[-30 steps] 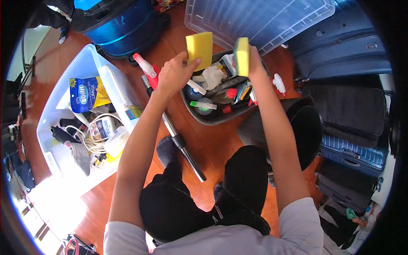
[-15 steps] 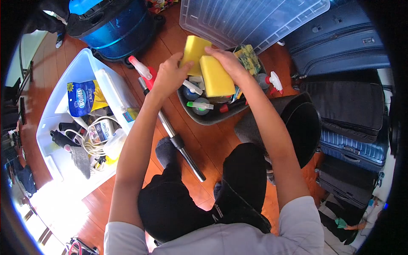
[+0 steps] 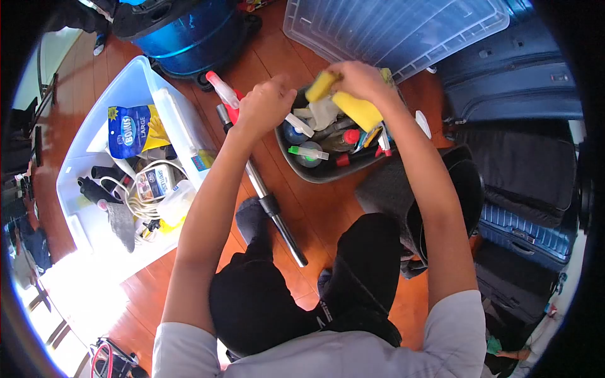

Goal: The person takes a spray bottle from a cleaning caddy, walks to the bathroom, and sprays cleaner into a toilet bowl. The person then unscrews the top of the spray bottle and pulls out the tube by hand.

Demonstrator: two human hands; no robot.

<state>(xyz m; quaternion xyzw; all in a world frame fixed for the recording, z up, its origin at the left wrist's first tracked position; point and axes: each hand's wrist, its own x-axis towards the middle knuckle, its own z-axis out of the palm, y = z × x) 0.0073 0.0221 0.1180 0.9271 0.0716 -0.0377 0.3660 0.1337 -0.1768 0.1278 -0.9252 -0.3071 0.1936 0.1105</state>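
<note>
My right hand (image 3: 364,82) is over the dark bin (image 3: 302,171), closed on two yellow sponges. One sponge (image 3: 322,86) shows edge-on at the fingertips; the other sponge (image 3: 358,111) hangs below the palm. My left hand (image 3: 268,104) is left of the bin with nothing visible in it, its thumb apart from the loosely bent fingers. Close by is a spray bottle with a red and clear top (image 3: 222,88), partly behind that hand. Inside the bin are a green-tipped spray nozzle (image 3: 307,152), a white nozzle (image 3: 299,125), a pale cloth (image 3: 323,113) and a red cap (image 3: 351,136).
A clear tub (image 3: 75,189) at left holds a glove packet (image 3: 129,132) and a coiled white cord (image 3: 132,201). A metal tube (image 3: 258,183) lies on the wooden floor. Behind stand a blue vacuum drum (image 3: 189,41) and a clear lid (image 3: 391,31); suitcases (image 3: 510,170) line the right.
My left hand has let go of its sponge and drawn back slightly from the bin. Both sponges are now in my right hand, which has shifted right. The view has also shifted slightly.
</note>
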